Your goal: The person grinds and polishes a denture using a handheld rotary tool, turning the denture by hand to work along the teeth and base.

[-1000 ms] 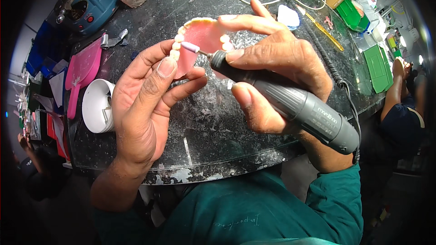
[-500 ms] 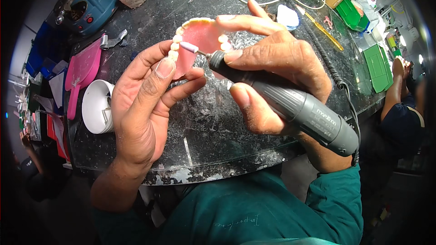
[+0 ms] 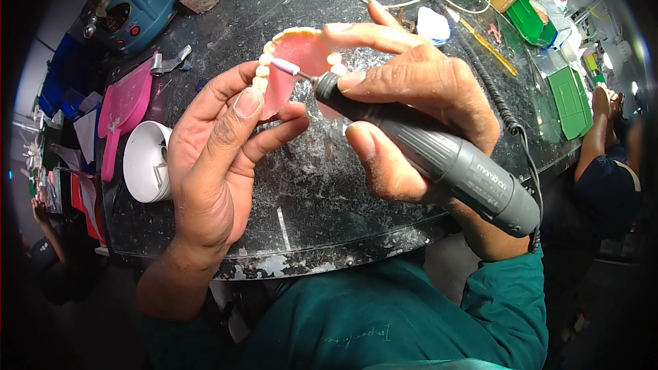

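Observation:
A pink denture (image 3: 301, 51) with a curved row of cream teeth is pinched between the thumb and fingers of my left hand (image 3: 219, 140). My right hand (image 3: 425, 96) grips a black rotary handpiece (image 3: 439, 154), its cord trailing off the rear end. A pale lilac grinding bit (image 3: 286, 67) sticks out of the handpiece and sits at the inner side of the left teeth. Whether it touches the denture I cannot tell. The right index finger reaches to the denture's far rim and hides part of the teeth there.
A white bowl (image 3: 145, 164) and a pink dustpan (image 3: 127, 106) stand left of my left hand. Behind them is a blue machine (image 3: 130, 10). A yellow-handled tool (image 3: 486, 41) and green trays (image 3: 570, 103) lie at the right, where another person's hand (image 3: 603, 104) shows.
The denture and the handpiece have shifted and tilted very slightly. Both hands keep their grips.

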